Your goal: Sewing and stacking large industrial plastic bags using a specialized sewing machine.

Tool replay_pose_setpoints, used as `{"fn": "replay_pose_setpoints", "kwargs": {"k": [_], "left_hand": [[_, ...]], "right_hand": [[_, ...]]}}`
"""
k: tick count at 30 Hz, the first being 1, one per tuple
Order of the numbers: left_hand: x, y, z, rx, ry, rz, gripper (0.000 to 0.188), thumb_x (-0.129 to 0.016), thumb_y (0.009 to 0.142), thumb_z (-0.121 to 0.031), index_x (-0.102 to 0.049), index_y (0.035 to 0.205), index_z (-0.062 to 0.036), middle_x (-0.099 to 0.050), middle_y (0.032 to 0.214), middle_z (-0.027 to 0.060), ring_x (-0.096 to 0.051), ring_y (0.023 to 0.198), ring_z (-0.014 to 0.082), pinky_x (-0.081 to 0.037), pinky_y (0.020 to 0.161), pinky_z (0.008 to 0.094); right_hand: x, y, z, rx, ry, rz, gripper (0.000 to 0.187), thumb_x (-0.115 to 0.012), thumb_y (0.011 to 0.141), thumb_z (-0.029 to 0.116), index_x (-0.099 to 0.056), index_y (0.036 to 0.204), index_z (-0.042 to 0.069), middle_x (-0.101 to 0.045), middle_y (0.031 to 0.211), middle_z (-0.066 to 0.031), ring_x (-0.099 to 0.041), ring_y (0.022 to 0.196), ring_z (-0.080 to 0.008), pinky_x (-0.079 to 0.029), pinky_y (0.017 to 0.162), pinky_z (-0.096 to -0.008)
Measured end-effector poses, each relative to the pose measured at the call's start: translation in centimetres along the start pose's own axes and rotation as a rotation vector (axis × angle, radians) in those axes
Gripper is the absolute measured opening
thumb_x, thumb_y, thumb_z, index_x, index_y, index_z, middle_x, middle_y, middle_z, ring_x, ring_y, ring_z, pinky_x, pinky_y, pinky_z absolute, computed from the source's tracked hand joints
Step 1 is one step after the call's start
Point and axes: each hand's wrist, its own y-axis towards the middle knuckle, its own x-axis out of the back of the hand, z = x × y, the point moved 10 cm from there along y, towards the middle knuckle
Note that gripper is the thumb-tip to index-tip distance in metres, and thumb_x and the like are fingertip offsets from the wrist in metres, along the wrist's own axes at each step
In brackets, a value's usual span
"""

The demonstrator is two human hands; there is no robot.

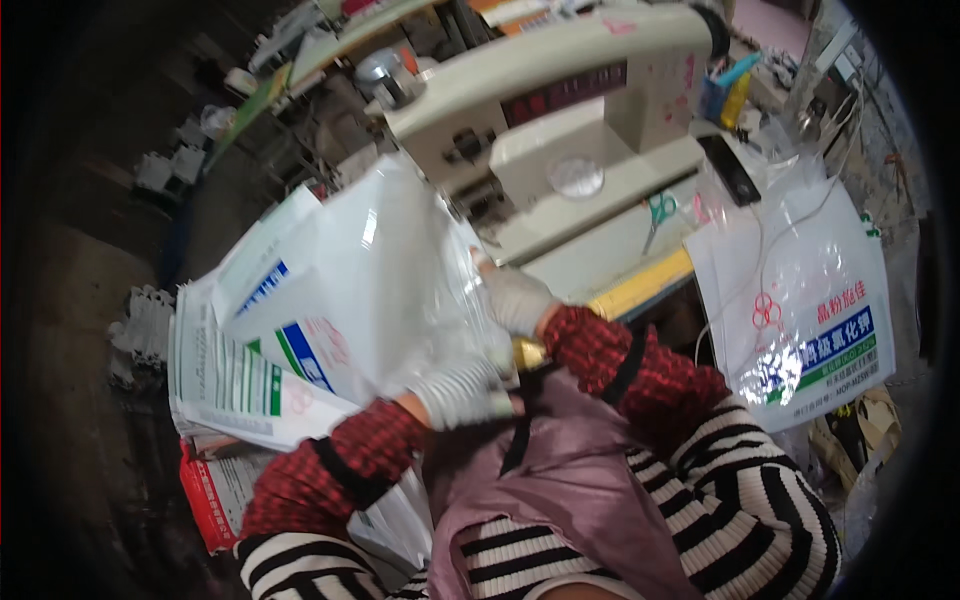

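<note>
A white woven plastic bag [385,270] with a clear, shiny lining lies across the bench, its right edge near the sewing machine [500,130]. My right hand [515,298], in a pale glove with bare fingertips, pinches the bag's edge close to the needle area. Lower down, my left hand [455,395], in a ribbed grey-white glove, is closed on the same edge, with fingers pointing right. Part of each hand's grip is hidden by the gloves. Under and left of this bag is a stack of printed white bags [225,370] with green and blue bands.
Green-handled scissors [660,210] and a dark phone [730,170] lie on the machine's bed side. Another printed white bag [800,270] hangs at the right, with a cable over it. A blue holder [720,95] stands behind. A red bag [205,500] sits below the stack.
</note>
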Motion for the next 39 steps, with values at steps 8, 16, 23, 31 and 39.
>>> {"fn": "replay_pose_setpoints", "kwargs": {"k": [8, 16, 23, 31, 39], "left_hand": [[3.4, -1.5, 0.0, 0.143, 0.960, 0.250, 0.027, -0.067, 0.067, -0.023, -0.068, 0.091, -0.0101, -0.065, 0.079, 0.0136, -0.063, 0.074, 0.0339, -0.049, 0.067, 0.0450], [-7.0, 1.2, -5.8, -0.457, 1.159, 0.227, 0.019, -0.062, 0.065, -0.019, -0.071, 0.073, -0.0046, -0.066, 0.069, 0.0144, -0.060, 0.057, 0.0285, -0.045, 0.055, 0.0403], [4.4, -1.0, -11.5, -0.594, 0.560, -0.350, 0.025, -0.064, 0.067, -0.018, -0.070, 0.086, -0.0033, -0.066, 0.079, 0.0153, -0.065, 0.075, 0.0355, -0.051, 0.069, 0.0433], [-4.0, -0.8, -5.7, -0.364, 1.164, 0.055, 0.017, -0.055, 0.075, -0.012, -0.070, 0.073, -0.0043, -0.065, 0.069, 0.0180, -0.065, 0.067, 0.0340, -0.051, 0.060, 0.0451], [-1.2, 0.4, -10.0, -0.213, 0.862, 0.447, 0.020, -0.058, 0.071, -0.013, -0.071, 0.082, -0.0035, -0.067, 0.075, 0.0178, -0.066, 0.071, 0.0339, -0.052, 0.061, 0.0441]], "right_hand": [[-0.4, -2.3, -0.3, -0.146, -0.043, 0.125, 0.065, -0.042, 0.084, 0.008, -0.020, 0.146, 0.006, -0.063, 0.092, -0.0276, -0.063, 0.084, -0.0388, -0.048, 0.075, -0.0470], [-2.0, -1.6, -0.7, 0.041, 0.050, -0.026, 0.046, -0.033, 0.097, 0.031, -0.047, 0.121, -0.006, -0.063, 0.097, -0.0275, -0.063, 0.089, -0.0365, -0.047, 0.082, -0.0408], [-1.1, -4.2, -0.2, -0.197, -0.213, -0.033, 0.070, -0.011, 0.098, 0.046, -0.056, 0.110, -0.006, -0.063, 0.091, -0.0293, -0.063, 0.089, -0.0398, -0.046, 0.086, -0.0466], [-1.7, 0.6, -2.8, -0.247, 0.113, 0.046, 0.055, -0.019, 0.098, 0.038, -0.034, 0.135, -0.001, -0.062, 0.103, -0.0271, -0.060, 0.097, -0.0414, -0.043, 0.089, -0.0471], [-1.4, -3.9, 1.2, -0.138, -0.111, 0.200, 0.066, -0.038, 0.089, 0.014, -0.006, 0.145, -0.003, -0.062, 0.104, -0.0246, -0.062, 0.092, -0.0387, -0.049, 0.083, -0.0421]]}}
